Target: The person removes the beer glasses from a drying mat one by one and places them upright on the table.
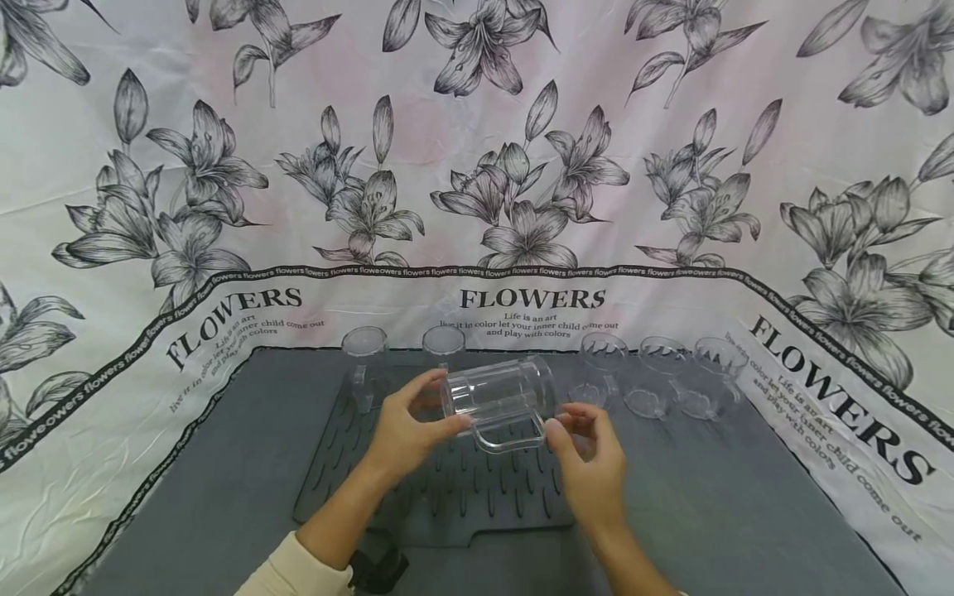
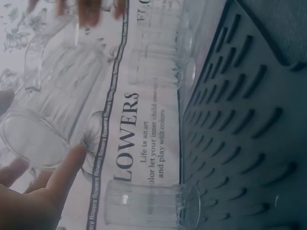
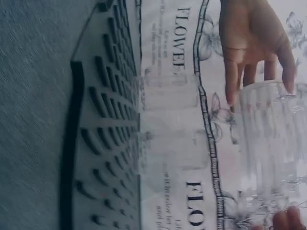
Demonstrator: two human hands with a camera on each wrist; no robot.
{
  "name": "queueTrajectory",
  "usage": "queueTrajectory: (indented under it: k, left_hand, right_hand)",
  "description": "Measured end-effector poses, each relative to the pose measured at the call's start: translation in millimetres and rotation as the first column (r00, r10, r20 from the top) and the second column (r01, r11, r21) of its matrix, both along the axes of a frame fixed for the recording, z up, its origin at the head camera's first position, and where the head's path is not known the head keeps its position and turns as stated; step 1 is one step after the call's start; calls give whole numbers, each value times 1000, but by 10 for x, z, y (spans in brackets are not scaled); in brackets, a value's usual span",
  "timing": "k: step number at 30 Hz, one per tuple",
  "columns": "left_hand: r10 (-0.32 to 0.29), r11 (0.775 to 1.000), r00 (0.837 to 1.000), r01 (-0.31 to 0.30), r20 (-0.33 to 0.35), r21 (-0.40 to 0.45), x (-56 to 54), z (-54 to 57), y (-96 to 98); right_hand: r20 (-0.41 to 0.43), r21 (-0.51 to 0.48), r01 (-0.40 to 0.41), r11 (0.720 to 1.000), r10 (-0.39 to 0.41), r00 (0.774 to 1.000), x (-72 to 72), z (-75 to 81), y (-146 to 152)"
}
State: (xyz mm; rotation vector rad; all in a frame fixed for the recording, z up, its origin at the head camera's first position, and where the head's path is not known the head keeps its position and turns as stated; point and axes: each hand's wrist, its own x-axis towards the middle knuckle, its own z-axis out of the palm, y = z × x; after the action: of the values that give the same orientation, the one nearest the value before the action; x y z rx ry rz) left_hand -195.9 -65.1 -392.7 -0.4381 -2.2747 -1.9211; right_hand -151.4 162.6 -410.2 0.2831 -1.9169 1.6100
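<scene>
A clear ribbed mug is held on its side over the black ridged mat, its handle pointing down toward me. My left hand grips the left end, thumb in front and fingers behind. At the opposite end, my right hand holds the edge beside the handle between thumb and curled fingers. In the left wrist view the mug shows its round end close to the left fingers. From the right wrist, the mug appears with the left hand spread over its end; only right fingertips show.
Two clear mugs, one at far left and one behind the held mug, stand at the mat's back edge. Three more, including one nearest the corner, line the back right of the grey table. A flower-printed curtain encloses the back and sides.
</scene>
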Motion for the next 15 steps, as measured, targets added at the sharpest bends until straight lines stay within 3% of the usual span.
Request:
queueTrajectory:
  k: [1, 3, 5, 7, 9, 15]
  left_hand:
    - [1, 1000, 1000, -1, 4, 23, 0, 0, 2]
    - [-7, 997, 1000, 5, 16, 77, -3, -7, 11]
    - [-24, 989, 999, 18, 35, 145, -10, -21, 26]
    - [-46, 977, 997, 34, 55, 210, -18, -38, 46]
    - [-81, 959, 994, 57, 74, 278, -23, -58, 63]
    - [-147, 924, 983, 96, 113, 371, -28, -143, 80]
  right_hand:
    - [94, -68, -47, 997, 53, 994, 7, -2, -2]
    - [230, -166, -139, 976, 175, 957, 17, -12, -23]
    - [281, -231, -248, 941, 309, 909, 24, -20, -52]
    - [274, -288, -341, 895, 418, 866, 21, -24, -78]
    - [241, -333, -397, 855, 484, 841, 17, -5, -91]
    - [157, -418, -475, 774, 576, 802, 16, 125, -74]
